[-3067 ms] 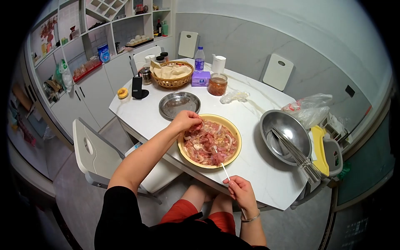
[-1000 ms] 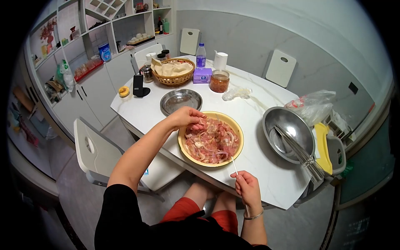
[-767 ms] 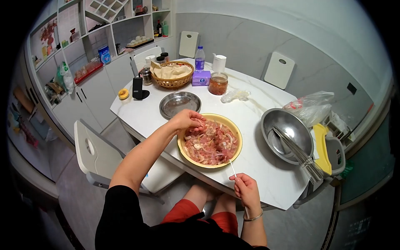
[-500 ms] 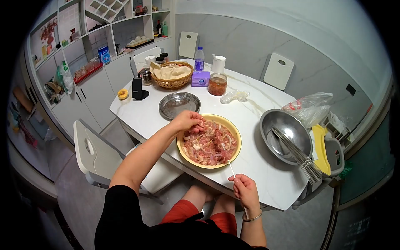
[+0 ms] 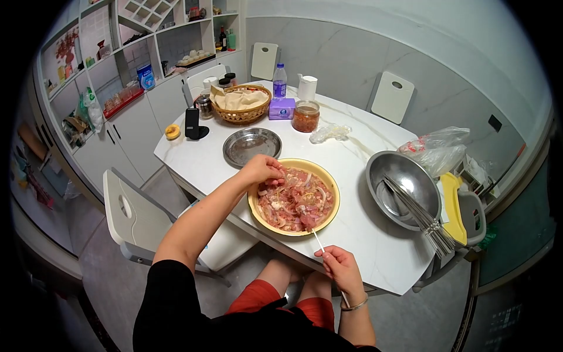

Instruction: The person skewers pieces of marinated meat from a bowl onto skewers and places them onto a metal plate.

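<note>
Yellow bowl [image 5: 335, 196] of wet, ragged meat [image 5: 296, 198] on the counter [image 5: 366, 249], left fingers [image 5: 273, 173] bunched over its left side, hold unclear, right fingers [image 5: 328, 256] pinching a thin skewer [image 5: 318, 240], tip hidden, at its near rim.

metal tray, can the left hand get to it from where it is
Likely yes: the tray lies just beyond the left hand, with nothing standing between them, though what its fingers hold, if anything, is unclear.

Near us, meat [image 5: 293, 205] lies in the basin [image 5: 333, 190]; the tray [image 5: 252, 146] sits beyond, to the left; skewers [image 5: 416, 208] lie partly in the bowl [image 5: 419, 176] on the right.
</note>
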### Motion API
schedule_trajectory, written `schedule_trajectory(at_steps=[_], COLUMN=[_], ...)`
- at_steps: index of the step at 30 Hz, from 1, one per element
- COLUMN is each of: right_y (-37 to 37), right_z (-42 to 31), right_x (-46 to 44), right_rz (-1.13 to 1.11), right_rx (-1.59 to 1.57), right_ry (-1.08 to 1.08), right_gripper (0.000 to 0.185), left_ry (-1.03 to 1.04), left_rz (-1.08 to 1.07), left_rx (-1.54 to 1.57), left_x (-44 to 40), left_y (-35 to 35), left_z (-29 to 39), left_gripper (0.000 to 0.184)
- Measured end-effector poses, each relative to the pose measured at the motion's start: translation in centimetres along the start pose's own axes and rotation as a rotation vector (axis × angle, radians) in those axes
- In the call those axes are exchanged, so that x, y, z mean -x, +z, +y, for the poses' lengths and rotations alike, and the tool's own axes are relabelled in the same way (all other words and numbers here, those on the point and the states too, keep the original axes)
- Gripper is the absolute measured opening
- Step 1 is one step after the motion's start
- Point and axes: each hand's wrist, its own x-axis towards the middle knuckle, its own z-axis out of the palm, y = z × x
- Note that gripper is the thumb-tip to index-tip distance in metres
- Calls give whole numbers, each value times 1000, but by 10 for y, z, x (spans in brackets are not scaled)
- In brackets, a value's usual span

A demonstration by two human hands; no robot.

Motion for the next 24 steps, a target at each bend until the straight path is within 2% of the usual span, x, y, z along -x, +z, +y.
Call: schedule_trajectory(at_steps=[14,24], right_y=[2,6], right_z=[4,4], right_x=[-4,-4], right_rz=[-3,6], right_rx=[21,35], right_ry=[11,24], right_gripper=[18,17], left_ry=[-25,102], left_rz=[66,97], left_rx=[202,95], left_x=[-4,-3], left_y=[5,10], left_z=[-7,-10], left_gripper=[19,9])
